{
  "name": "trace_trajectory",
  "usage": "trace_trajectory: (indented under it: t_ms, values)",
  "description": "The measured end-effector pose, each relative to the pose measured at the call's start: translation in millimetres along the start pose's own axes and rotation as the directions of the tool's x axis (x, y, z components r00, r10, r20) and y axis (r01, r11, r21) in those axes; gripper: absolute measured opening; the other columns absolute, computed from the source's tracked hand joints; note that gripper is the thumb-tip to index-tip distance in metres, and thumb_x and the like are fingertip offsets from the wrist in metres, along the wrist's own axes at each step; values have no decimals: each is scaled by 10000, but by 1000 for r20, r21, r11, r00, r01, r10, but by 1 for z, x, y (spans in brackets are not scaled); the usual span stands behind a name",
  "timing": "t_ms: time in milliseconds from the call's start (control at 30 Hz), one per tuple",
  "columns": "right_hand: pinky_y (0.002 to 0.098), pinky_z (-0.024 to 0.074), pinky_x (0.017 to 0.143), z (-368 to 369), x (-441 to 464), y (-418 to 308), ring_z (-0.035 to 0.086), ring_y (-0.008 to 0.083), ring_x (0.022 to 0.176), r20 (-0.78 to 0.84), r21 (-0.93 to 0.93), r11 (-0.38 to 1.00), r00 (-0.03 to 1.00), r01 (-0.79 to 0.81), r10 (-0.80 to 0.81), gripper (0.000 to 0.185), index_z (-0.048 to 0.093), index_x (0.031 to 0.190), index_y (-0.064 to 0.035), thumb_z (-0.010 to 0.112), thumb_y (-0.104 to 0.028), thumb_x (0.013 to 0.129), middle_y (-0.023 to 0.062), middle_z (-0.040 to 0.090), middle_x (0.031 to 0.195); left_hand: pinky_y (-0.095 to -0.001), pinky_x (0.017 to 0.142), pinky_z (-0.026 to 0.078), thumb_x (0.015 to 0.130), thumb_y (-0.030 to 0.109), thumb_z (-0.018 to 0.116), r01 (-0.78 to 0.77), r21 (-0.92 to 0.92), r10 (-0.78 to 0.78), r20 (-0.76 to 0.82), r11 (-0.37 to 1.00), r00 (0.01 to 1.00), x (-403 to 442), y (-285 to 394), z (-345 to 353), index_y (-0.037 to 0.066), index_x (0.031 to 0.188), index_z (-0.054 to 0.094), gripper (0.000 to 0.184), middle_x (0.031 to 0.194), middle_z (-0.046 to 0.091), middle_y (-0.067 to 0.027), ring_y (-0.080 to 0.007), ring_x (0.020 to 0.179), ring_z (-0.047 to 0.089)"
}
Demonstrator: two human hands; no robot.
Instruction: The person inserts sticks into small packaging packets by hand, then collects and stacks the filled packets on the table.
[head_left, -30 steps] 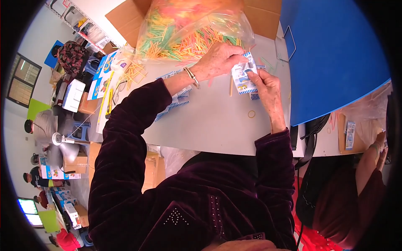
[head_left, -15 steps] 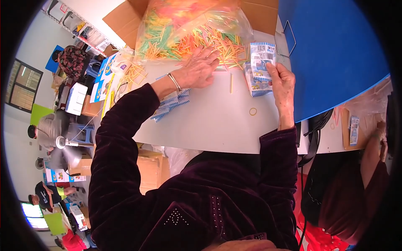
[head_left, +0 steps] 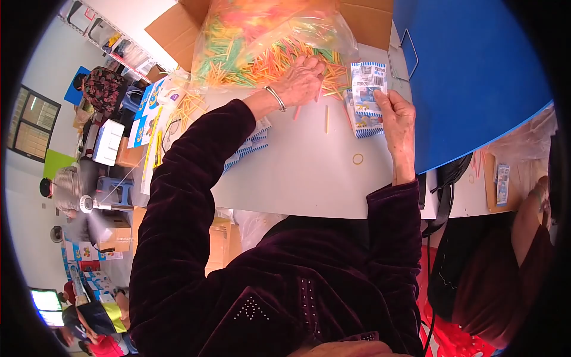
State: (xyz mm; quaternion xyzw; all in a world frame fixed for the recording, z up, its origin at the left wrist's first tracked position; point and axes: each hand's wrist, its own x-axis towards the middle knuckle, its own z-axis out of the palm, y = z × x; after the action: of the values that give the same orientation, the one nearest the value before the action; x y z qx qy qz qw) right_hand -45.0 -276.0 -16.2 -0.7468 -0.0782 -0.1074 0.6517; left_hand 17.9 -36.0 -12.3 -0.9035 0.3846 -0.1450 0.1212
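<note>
On the white table (head_left: 297, 178), the left hand (head_left: 302, 83), fingers loosely curled, is at the near edge of a clear plastic bag (head_left: 238, 50) full of green, yellow and orange sticks, while rightward the right hand (head_left: 395, 113) pinches a blue-and-white printed packet (head_left: 369, 86) between thumb and fingers above similar packets (head_left: 367, 126).

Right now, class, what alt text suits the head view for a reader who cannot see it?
A person's left hand is at thin coloured sticks by a clear plastic bag, while the right hand holds a blue-and-white packet over a pale table.
</note>
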Motion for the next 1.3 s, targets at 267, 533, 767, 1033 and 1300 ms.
trace_trajectory:
  t_ms: [267, 533, 767, 1033, 1300]
  values:
    - [188, 388, 489, -3, 3, 9, 461, 9, 569, -10, -51, 998, 1000, 24, -25, 197, 660, 851, -28, 585, -209, 874, -37, 568, 642, -377, 904, 332, 737, 110, 505, 14, 143, 6, -138, 990, 990, -2, 8, 13, -30, 885, 610, 229, 1062, 505, -145, -258, 1046, 429]
    - [181, 374, 485, -6, 7, 13, 456, 12, 562, -28, -50, 998, 999, 35, -36, 202, 655, 840, -26, 586, -215, 867, -39, 561, 637, -365, 834, 354, 759, 104, 502, 81, 166, -62, -114, 983, 992, -9, 3, 2, -26, 906, 590, 216, 992, 510, -118, -242, 994, 454]
    - [180, 371, 488, -6, 4, 7, 454, 9, 563, -60, 50, 999, 998, 22, -19, 205, 658, 837, -35, 590, -226, 867, -47, 556, 635, -371, 847, 355, 761, 94, 509, 79, 66, -73, -97, 995, 993, -5, 3, 7, -33, 937, 570, 226, 1064, 503, -128, -251, 1018, 451]
    - [176, 366, 483, -8, 5, 7, 435, 1, 561, -46, -1, 1000, 999, -16, 15, 223, 635, 775, -36, 595, -235, 867, -61, 526, 615, -429, 913, 311, 756, 141, 555, 113, -325, -72, 137, 939, 988, -3, 20, -9, 42, 1026, 560, 287, 1157, 486, -119, -271, 1104, 413]
    - [178, 366, 481, -5, 5, 8, 429, -1, 563, -44, 32, 999, 999, 24, -23, 216, 631, 764, -35, 593, -220, 867, -59, 523, 609, -405, 863, 286, 672, 193, 588, 116, -70, -113, 38, 991, 993, 16, 18, 0, 44, 966, 617, 331, 1136, 472, -107, -241, 1108, 377]
